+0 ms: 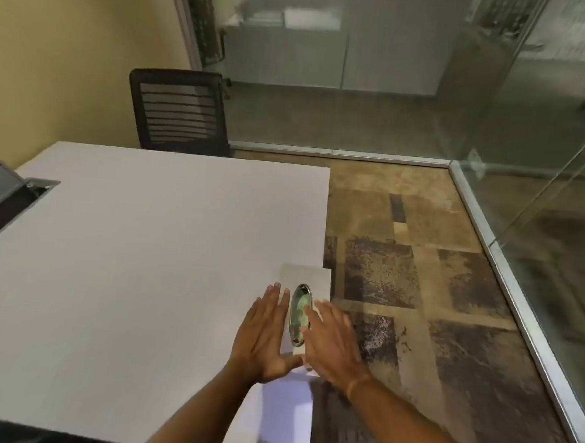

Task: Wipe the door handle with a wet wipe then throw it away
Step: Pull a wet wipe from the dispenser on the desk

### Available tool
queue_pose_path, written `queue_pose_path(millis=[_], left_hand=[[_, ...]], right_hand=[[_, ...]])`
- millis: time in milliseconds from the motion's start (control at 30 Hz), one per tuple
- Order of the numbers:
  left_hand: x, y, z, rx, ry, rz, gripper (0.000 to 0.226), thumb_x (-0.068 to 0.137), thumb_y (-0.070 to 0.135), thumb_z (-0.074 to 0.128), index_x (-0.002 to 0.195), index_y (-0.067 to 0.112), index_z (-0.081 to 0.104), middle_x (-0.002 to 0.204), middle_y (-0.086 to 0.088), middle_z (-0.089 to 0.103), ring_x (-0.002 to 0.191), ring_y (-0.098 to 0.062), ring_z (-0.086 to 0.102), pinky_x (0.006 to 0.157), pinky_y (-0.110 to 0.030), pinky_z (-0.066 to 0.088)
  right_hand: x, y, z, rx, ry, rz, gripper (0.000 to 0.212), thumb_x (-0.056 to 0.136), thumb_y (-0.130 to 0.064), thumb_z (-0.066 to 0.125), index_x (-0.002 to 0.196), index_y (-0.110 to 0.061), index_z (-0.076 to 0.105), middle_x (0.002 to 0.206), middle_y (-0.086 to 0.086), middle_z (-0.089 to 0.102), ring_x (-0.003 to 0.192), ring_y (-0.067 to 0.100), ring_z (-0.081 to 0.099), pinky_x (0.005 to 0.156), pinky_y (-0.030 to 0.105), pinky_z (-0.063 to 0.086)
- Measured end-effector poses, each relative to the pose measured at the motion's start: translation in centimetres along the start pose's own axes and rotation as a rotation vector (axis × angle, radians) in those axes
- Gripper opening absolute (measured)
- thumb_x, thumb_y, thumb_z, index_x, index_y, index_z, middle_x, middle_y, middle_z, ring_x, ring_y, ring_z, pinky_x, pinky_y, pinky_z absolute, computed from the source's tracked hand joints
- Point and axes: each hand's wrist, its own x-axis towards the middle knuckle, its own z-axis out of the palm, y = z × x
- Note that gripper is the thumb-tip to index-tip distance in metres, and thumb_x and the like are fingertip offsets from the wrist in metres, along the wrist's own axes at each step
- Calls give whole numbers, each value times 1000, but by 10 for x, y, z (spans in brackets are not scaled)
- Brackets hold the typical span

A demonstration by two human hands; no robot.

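A pale box [318, 279] lies at the right edge of the white table [144, 263]. Its top has an oval opening with a shiny rim [300, 312], and a greenish wet wipe shows inside it. My left hand [263, 336] rests flat on the box just left of the opening, fingers spread, holding nothing. My right hand [333, 343] lies flat on the right side, its fingertips touching the edge of the opening, with nothing gripped. No door handle is in view.
A black mesh chair [179, 111] stands behind the table's far edge. A glass wall with a metal floor rail [507, 268] runs along the right and back. Patterned carpet [416, 297] covers the floor. A dark hatch [8, 190] opens at the table's left.
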Motion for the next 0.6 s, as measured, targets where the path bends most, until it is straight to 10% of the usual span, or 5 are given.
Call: queue_pose_path(millis=[200,600], left_hand=[[16,-11,15,31,-59,81,119,69,97,12,151,19,-24,159,-3,-32,146,-17,-30,122,-42,-12],[28,-20,35,29,-94,80,122,68,96,8,152,12,-20,160,-10,-27,148,-23,-27,124,-44,-3]], right_hand=[[33,-16,4,-107,-13,123,27,92,-15,48,110,-22,66,114,4,61,110,24,48,95,38,39],[65,-26,21,-272,-63,186,22,91,-17,53,99,-17,73,117,10,56,109,30,44,88,44,36]])
